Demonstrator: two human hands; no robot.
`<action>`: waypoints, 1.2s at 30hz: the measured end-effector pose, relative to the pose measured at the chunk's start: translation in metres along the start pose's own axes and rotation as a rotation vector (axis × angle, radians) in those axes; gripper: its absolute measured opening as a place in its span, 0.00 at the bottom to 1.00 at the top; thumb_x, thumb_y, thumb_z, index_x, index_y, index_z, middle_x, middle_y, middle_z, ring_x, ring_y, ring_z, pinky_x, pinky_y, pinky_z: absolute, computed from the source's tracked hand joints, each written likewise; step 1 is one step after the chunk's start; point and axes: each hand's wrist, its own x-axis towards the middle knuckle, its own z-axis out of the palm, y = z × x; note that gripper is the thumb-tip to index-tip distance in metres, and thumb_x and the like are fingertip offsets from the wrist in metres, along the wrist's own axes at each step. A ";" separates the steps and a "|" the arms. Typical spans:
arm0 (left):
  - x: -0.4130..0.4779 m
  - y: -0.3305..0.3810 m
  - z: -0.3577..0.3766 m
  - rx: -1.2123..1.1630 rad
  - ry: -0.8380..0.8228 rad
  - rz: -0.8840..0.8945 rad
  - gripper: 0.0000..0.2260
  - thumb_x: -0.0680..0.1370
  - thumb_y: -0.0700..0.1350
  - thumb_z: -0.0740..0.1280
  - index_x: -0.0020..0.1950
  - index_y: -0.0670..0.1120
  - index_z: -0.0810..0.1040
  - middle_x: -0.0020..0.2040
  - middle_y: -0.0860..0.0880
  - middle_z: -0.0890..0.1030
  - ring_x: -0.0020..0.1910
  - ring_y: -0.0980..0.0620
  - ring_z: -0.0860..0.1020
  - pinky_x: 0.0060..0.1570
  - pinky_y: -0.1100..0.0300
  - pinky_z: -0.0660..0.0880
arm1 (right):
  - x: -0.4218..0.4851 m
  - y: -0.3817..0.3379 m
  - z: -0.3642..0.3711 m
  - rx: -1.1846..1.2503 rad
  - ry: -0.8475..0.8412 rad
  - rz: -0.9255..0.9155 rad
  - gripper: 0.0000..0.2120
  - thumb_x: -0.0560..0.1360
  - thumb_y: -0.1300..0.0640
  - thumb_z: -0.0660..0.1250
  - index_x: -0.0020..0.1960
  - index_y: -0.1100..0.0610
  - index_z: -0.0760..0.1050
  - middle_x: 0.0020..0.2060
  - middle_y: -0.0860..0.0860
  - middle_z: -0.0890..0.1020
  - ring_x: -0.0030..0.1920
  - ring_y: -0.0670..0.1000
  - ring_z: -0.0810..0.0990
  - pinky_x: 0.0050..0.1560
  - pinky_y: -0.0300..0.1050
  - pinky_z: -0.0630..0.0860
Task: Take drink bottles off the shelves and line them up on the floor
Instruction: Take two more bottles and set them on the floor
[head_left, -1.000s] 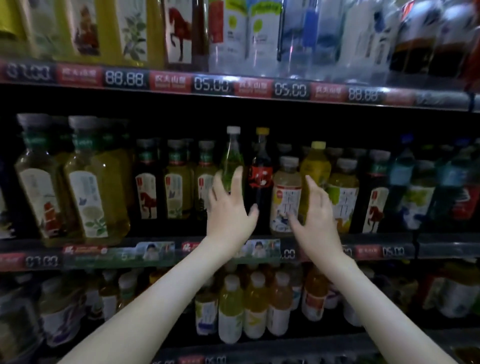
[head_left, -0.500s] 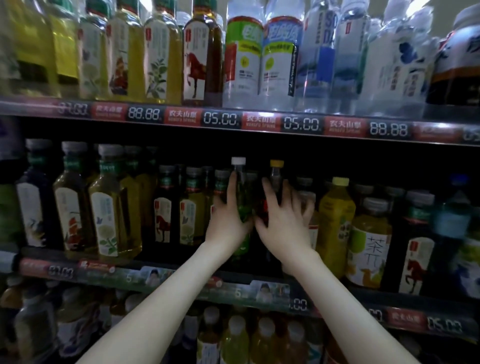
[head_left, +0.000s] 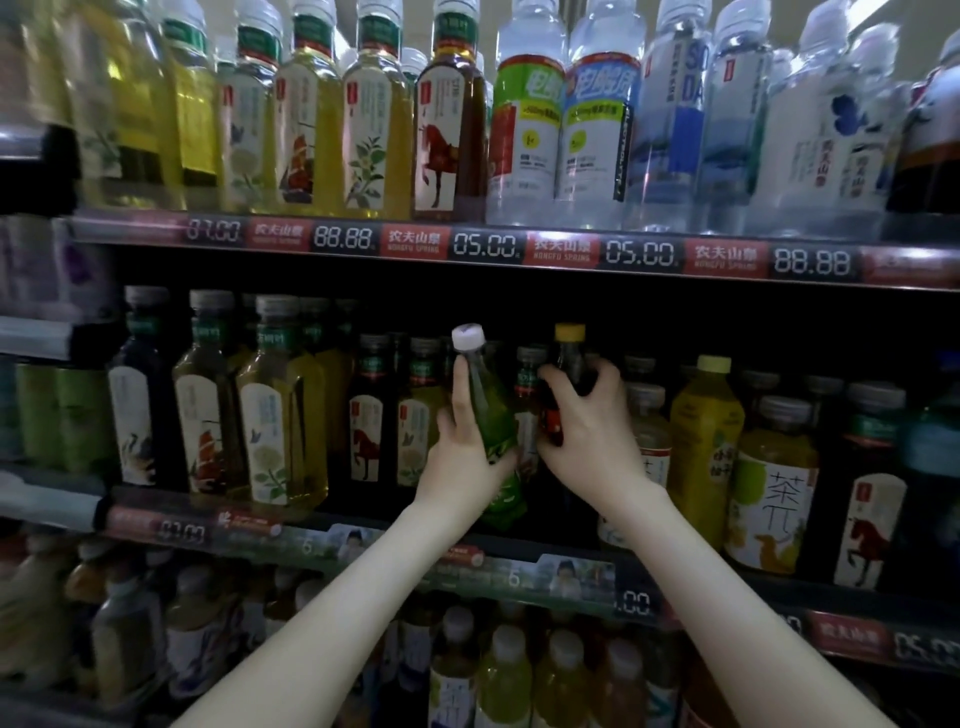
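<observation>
Green bottle (head_left: 493, 421) with a white cap is in my left hand (head_left: 465, 457). My fingers are wrapped round its body, and it leans with the cap tipped left. My right hand (head_left: 589, 436) is clamped on one dark bottle (head_left: 568, 364) with a yellow cap, upright just beside the green one. That makes two bottles held, one per hand, both at the front of the middle shelf (head_left: 332, 538); I cannot tell whether either base is clear of it. Around them the shelf is packed with rows of tea bottles, yellow, amber and dark. Three levels of stock show. The top shelf (head_left: 644, 254) carries tea on the left and clear water bottles on the right, with five lit price readouts along its edge. The lowest row (head_left: 506, 670) is small yellow and orange bottles. The light is dim here, brighter up top.
</observation>
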 end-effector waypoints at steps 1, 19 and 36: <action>-0.003 0.000 -0.001 0.001 0.012 0.013 0.52 0.76 0.50 0.70 0.60 0.72 0.20 0.71 0.40 0.62 0.54 0.41 0.77 0.47 0.50 0.77 | -0.003 -0.004 -0.003 0.024 -0.002 -0.026 0.31 0.73 0.56 0.68 0.72 0.50 0.60 0.67 0.62 0.56 0.65 0.67 0.63 0.58 0.59 0.75; -0.077 0.002 -0.082 -0.132 0.247 0.352 0.54 0.71 0.45 0.75 0.74 0.62 0.32 0.68 0.31 0.67 0.57 0.41 0.76 0.48 0.60 0.72 | -0.086 -0.076 -0.060 0.064 0.245 -0.033 0.30 0.71 0.62 0.73 0.66 0.46 0.63 0.65 0.52 0.58 0.63 0.66 0.65 0.36 0.51 0.78; -0.319 0.004 0.006 -0.114 -0.790 -0.192 0.52 0.72 0.51 0.71 0.66 0.72 0.25 0.69 0.45 0.67 0.51 0.42 0.80 0.48 0.49 0.78 | -0.371 -0.018 -0.048 0.242 -0.319 0.501 0.28 0.70 0.59 0.74 0.65 0.45 0.68 0.63 0.52 0.62 0.66 0.58 0.66 0.61 0.45 0.70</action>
